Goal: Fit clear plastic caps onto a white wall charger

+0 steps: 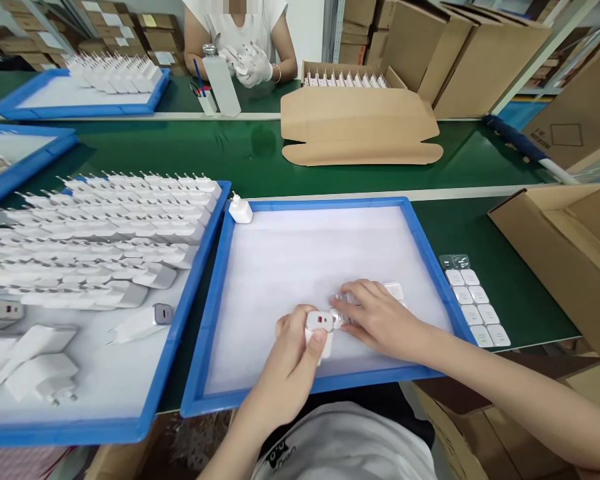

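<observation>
Above the lower middle of the blue-rimmed tray [280,253], my left hand [295,353] is closed round a white charger plug [320,323], its port end facing up. Close against it, my right hand [380,320] pinches a strip of white square stickers [395,291]. Part of the strip lies under my right fingers and palm, so its full shape is hidden. A small printed white piece shows between my right fingertips and the charger. Another white charger plug [241,209] stands on the tray's upper left corner, prongs up.
At left, a second blue-rimmed tray [150,400] holds rows of white chargers [105,233] and several loose ones. More square stickers [473,300] lie right of my tray. Open cardboard boxes [555,227] stand at right. Across the table, a gloved person [250,63] sits behind an open carton [360,113].
</observation>
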{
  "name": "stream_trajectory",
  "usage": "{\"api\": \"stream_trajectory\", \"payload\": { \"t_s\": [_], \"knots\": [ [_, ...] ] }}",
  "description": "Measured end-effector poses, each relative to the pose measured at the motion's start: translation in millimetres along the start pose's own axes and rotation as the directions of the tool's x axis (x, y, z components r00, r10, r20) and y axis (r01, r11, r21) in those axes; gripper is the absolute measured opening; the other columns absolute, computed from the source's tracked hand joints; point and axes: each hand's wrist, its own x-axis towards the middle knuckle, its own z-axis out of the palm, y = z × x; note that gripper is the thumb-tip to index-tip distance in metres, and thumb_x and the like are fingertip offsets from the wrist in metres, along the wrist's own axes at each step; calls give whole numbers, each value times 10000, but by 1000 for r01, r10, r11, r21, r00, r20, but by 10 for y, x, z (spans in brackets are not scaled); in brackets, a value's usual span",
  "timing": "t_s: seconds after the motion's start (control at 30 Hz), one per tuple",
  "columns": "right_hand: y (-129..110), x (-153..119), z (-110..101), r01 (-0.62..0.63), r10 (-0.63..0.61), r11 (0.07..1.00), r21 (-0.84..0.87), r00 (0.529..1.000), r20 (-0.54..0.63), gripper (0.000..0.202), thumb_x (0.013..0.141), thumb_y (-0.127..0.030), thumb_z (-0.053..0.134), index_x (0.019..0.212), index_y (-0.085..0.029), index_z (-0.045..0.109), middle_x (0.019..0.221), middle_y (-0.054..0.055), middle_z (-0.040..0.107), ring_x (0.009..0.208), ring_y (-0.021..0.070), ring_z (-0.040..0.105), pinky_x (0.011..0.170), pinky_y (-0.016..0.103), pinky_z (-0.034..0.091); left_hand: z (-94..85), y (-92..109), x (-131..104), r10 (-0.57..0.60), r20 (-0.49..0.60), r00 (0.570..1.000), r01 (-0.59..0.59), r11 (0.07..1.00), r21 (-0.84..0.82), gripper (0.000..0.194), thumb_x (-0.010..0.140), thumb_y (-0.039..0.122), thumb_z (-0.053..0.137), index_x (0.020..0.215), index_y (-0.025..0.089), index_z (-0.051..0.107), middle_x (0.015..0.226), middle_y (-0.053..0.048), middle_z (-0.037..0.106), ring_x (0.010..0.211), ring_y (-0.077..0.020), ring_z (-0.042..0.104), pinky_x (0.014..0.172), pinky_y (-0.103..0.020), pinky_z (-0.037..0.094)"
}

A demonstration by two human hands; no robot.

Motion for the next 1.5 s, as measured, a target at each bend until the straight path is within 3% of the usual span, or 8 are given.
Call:
{"api": "stream_trajectory", "payload": {
  "t_s": [0.07,0.3,0.53,0.73,0.83,1.17,1.37,1.5],
  "knots": [
    [-4,-11,42,6,-6,1000,8,1000,-18,367,992,-242,549,1342,-137,589,1239,212,600,1141,361,580,926,567,543,-2,-3,3,19,31,999,-20,999,49,500,1000,645,334,1055,226,602,1054,-106,674,985,-295,547,890,-440,455],
    [5,-17,98,12,-9,989,147,1000,-17,289,1002,-212,507,1272,-169,602,1128,156,636,1033,295,620,896,494,574,47,-36,15,-68,-254,965,34,990,-134,468,993,625,403,1095,226,625,894,-73,668,915,-275,587,821,-379,477],
    [34,71,43,-81,82,946,313,997,11,195,940,-195,633,1135,-200,628,1062,95,640,1002,252,616,868,425,571,29,10,8,-104,-123,987,90,989,-116,513,1011,631,350,1140,222,633,1064,-83,693,914,-244,595,869,-390,468],
    [2,132,30,-131,113,929,347,991,73,155,915,-125,614,1058,-183,603,1040,96,623,992,269,581,874,460,536,43,-44,56,-11,4,1000,11,998,63,441,1044,549,306,1224,243,567,1430,-129,600,1507,-281,334,1240,-568,193],
    [-11,139,15,-148,122,922,358,988,95,163,910,-108,598,1054,-184,578,1076,103,614,1007,272,569,883,462,526,57,-51,95,11,86,996,-24,987,157,378,1061,470,294,1213,231,544,1432,-132,610,1544,-252,304,1267,-625,2],
    [-51,144,-139,-212,156,878,430,974,162,135,967,-91,520,918,-217,513,1025,60,594,996,222,561,892,400,528,49,-56,129,-12,86,996,-1,988,155,428,1058,480,270,1201,242,595,1435,-140,619,1556,-259,294,1265,-660,-11],
    [-177,-103,-288,-89,68,914,397,995,68,189,1007,-103,415,882,-226,482,897,60,612,940,241,527,817,405,509,25,-14,116,-18,124,992,3,992,125,416,1060,481,279,1202,254,597,1385,-113,664,1573,-248,253,1267,-658,-36],
    [-257,-333,-448,-133,58,799,587,988,145,147,1029,-154,443,929,-239,510,907,37,624,910,200,563,790,344,519,37,-21,112,-25,155,988,5,991,131,401,1057,483,285,1189,257,588,1332,-95,694,1598,-247,169,1263,-648,-78]
  ]
}}
